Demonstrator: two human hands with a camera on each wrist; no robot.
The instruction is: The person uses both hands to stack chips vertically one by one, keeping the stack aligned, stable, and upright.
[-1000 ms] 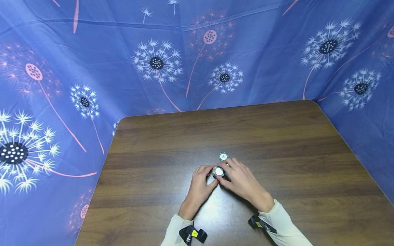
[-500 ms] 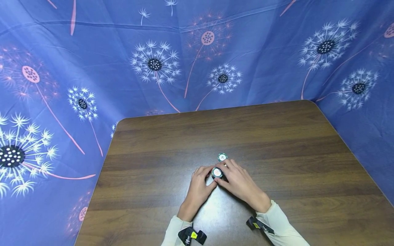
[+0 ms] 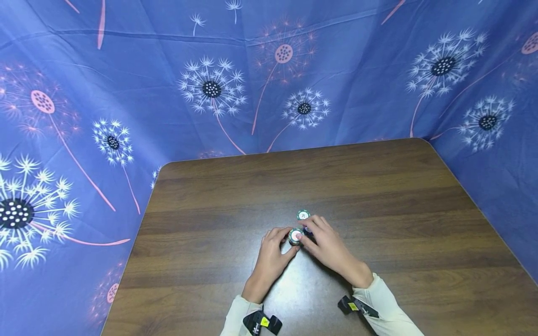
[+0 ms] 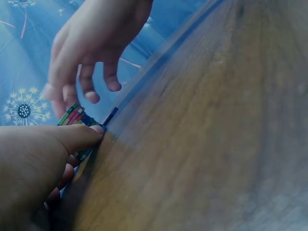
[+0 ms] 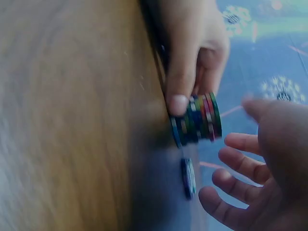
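A stack of poker chips (image 3: 295, 236), green-edged on top with several colours below, stands upright on the table. My left hand (image 3: 271, 255) grips its side, the thumb at the near side and the fingers curled behind. In the right wrist view the left thumb (image 5: 178, 103) presses low against the stack (image 5: 204, 118). My right hand (image 3: 332, 247) hovers just above and right of the stack, its fingers spread and relaxed, apart from the chips. A dark chip (image 3: 308, 229) lies partly hidden under the right fingers. Just beyond it lies a green-and-white chip (image 3: 303, 214).
The brown wooden table (image 3: 210, 205) carries the chips near its middle. A blue dandelion-print cloth (image 3: 252, 70) hangs behind and at both sides. Black straps with small cameras (image 3: 262, 322) sit on both wrists.
My right hand has come off the stack's side and lifted slightly, its thumb now over the top. The dark chip beneath it now shows. My left hand stays round the stack.
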